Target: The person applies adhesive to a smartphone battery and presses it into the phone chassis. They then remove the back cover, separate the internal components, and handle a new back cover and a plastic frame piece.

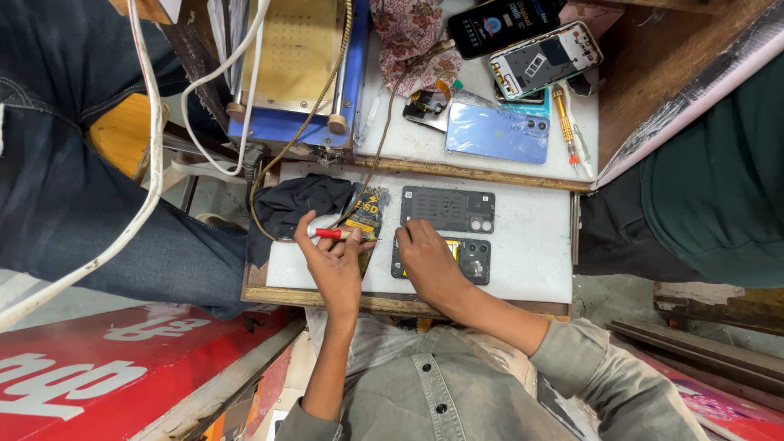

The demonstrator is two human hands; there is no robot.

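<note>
My left hand (331,260) grips a small screwdriver with a red handle (328,233), its tip pointing right toward the opened phone. My right hand (425,257) rests on that opened dark phone (474,260), covering its left part; a yellow patch and the camera module show beside my fingers. Just above lies a dark inner phone plate (447,209) with two round camera holes. Both sit on a white work board (531,245). A black and yellow packet (366,204) lies partly under my left hand.
A black cloth (298,204) lies on the board's left end. Behind it are a blue phone back (496,132), an open phone frame (545,59), a lit phone (498,23), an orange screwdriver (563,122) and a blue machine (294,65). Other people sit left (73,180) and right (719,188).
</note>
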